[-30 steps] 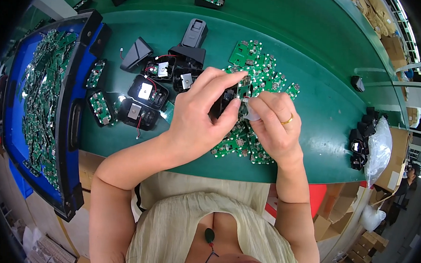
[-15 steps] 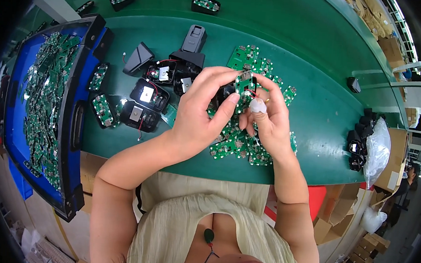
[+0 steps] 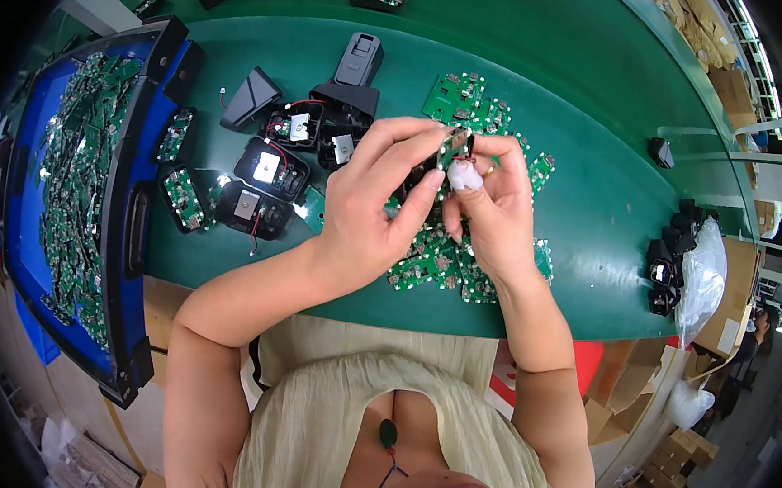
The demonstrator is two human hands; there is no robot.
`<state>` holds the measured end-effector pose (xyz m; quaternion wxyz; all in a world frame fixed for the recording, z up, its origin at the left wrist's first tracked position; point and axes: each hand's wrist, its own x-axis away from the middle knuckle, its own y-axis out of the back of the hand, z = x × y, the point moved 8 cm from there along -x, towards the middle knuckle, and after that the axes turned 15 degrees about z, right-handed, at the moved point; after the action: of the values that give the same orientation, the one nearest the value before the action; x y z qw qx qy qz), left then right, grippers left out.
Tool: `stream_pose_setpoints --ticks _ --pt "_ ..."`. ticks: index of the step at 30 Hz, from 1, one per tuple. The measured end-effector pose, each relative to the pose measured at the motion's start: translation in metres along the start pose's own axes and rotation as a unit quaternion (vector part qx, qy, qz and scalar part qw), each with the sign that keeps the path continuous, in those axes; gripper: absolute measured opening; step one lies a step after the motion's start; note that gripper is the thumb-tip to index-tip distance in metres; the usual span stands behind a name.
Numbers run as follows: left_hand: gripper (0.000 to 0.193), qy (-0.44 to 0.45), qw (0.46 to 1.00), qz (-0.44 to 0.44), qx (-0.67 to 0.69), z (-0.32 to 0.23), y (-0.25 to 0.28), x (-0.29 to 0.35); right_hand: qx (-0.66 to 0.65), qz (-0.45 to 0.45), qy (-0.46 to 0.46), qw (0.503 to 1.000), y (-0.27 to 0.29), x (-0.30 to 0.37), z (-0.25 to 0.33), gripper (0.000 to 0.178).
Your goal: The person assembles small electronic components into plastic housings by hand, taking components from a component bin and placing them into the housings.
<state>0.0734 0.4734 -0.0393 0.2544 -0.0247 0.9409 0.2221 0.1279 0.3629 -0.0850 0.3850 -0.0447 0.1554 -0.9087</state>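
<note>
Above the green bench, my left hand (image 3: 363,192) grips a black plastic housing, mostly hidden by the fingers, with a green circuit board (image 3: 455,145) standing at its edge. My right hand (image 3: 506,225) is closed at the same board. Its thumb, wrapped in a white cover (image 3: 465,176), presses over the board's face, where a red wire shows. Below and behind the hands lies a pile of loose green circuit boards (image 3: 414,271). Left of my left hand are several open black housings (image 3: 272,170) with white or metal squares inside and thin red wires.
At the left stands a blue bin with a black frame (image 3: 143,227), heaped with circuit boards. Two board-fitted housings (image 3: 186,198) lie beside it. Grey-black casings (image 3: 358,60) stand farther back. Black parts and a clear plastic bag (image 3: 702,275) sit at the right edge, near cardboard boxes.
My right thumb has moved left and up over the circuit board, covering more of its face. The board now shows more edge-on. My left hand keeps its grip on the housing.
</note>
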Motion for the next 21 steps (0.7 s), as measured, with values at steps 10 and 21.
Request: stream_pose_setpoints --ticks 10,21 --pt "0.037 0.183 0.946 0.187 0.191 0.034 -0.023 0.004 0.115 -0.101 0.068 0.986 0.019 0.021 0.042 0.025" --pt "0.022 0.318 0.763 0.046 0.561 0.047 -0.035 0.017 0.115 -0.032 0.053 0.991 -0.008 0.027 0.023 0.02"
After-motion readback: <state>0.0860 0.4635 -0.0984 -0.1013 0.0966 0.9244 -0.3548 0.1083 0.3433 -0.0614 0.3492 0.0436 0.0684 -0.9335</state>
